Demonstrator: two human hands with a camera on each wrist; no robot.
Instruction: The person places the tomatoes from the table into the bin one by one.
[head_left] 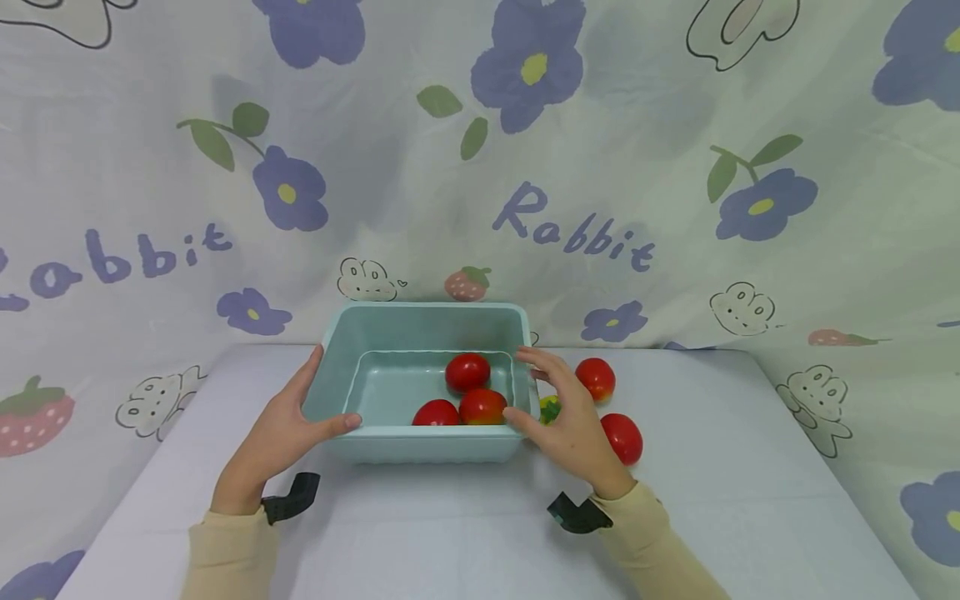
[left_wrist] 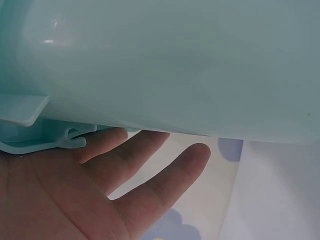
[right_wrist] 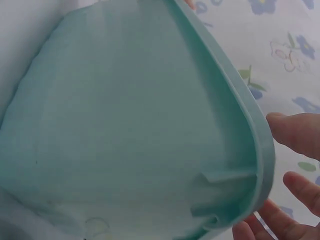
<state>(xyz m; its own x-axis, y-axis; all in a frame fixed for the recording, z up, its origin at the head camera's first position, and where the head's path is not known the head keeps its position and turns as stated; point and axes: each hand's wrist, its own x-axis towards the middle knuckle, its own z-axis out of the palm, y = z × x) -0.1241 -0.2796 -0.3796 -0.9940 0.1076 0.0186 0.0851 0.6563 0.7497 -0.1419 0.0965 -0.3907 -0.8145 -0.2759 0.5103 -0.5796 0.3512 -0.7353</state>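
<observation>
A pale cloth (head_left: 637, 150) printed with purple flowers, rabbits and strawberries hangs behind a white table (head_left: 450, 533) with faint creases. A light teal bin (head_left: 420, 446) is at the table's far middle, between the hands, with three red fruits (head_left: 467, 372) inside. The left hand (head_left: 277, 437) touches its left side, fingers spread, thumb over the front rim. The right hand (head_left: 566, 417) touches the right rim, fingers spread. Beside it lie two more red fruits (head_left: 596, 379) and a partly hidden yellow-green thing (head_left: 550, 409).
</observation>
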